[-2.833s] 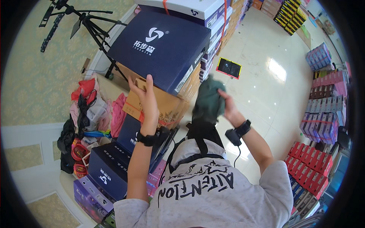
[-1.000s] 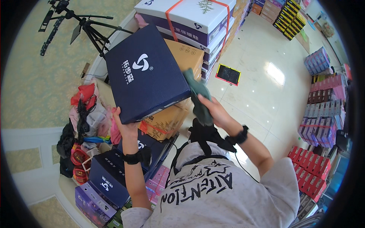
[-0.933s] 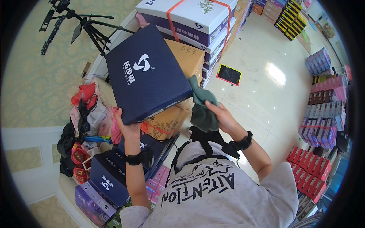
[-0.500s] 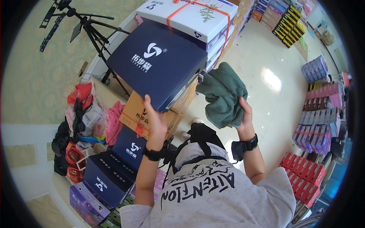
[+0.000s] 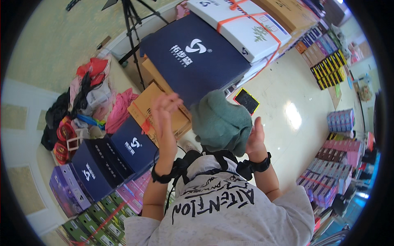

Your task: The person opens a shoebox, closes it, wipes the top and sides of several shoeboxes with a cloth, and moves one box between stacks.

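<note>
Head view has a dark blue box (image 5: 193, 57) beside a strapped white box (image 5: 242, 30) and a black tripod (image 5: 130, 28), its near corner partly hidden by the green cloth (image 5: 221, 123) that the right hand (image 5: 257, 138) grips at one edge. The left hand (image 5: 165, 112), fingers apart, is raised before a brown carton (image 5: 141, 107). Glossy pale floor (image 5: 279, 151) stretches right toward stacked boxes (image 5: 328, 176), with a patterned wall (image 5: 37, 69) on the left.

Left hand (image 5: 165, 112) raised, fingers seemingly half-curled
</note>
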### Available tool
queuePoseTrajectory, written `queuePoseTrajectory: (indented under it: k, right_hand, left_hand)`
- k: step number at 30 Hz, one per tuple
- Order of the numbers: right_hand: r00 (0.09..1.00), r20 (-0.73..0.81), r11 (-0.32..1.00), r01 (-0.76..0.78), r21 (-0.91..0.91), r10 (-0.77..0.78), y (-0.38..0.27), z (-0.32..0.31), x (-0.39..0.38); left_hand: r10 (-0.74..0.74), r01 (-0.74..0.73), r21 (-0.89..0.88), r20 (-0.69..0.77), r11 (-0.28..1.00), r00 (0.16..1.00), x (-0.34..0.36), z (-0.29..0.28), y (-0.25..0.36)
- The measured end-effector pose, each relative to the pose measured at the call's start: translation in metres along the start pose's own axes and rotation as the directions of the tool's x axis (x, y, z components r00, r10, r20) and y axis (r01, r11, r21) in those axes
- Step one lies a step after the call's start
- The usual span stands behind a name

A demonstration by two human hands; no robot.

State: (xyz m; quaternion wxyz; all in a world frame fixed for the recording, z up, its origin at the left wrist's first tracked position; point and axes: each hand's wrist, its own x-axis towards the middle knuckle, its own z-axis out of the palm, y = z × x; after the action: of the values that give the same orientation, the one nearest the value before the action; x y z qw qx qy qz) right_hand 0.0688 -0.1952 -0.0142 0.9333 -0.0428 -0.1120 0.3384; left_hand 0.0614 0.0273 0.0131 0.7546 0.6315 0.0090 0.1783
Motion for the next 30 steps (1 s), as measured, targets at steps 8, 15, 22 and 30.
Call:
queuePoseTrajectory:
  k: [8, 15, 22, 30]
  right_hand:
    - [0.684, -0.222, 0.024, -0.330, -0.944, 0.695, 0.009, 0.037, 0.072]
    - [0.740, 0.147, 0.074, 0.130, -0.989, 0.656, 0.038, 0.039, 0.101]
    - [0.780, -0.158, 0.108, -0.277, -0.955, 0.605, 0.038, 0.047, 0.081]
    - [0.890, -0.307, 0.059, -0.345, -0.937, 0.338, 0.069, 0.059, 0.029]
  left_hand:
    - [-0.292, 0.257, 0.138, 0.413, 0.956, 0.863, -0.031, -0.057, 0.042]
    - [-0.413, 0.379, 0.216, 0.142, 0.900, 0.900, -0.078, -0.060, 0.029]
    - [-0.399, 0.367, 0.222, 0.118, 0.903, 0.909, -0.097, -0.066, 0.017]
    - [-0.392, 0.296, 0.293, 0.356, 0.909, 0.848, -0.131, -0.071, 0.011]
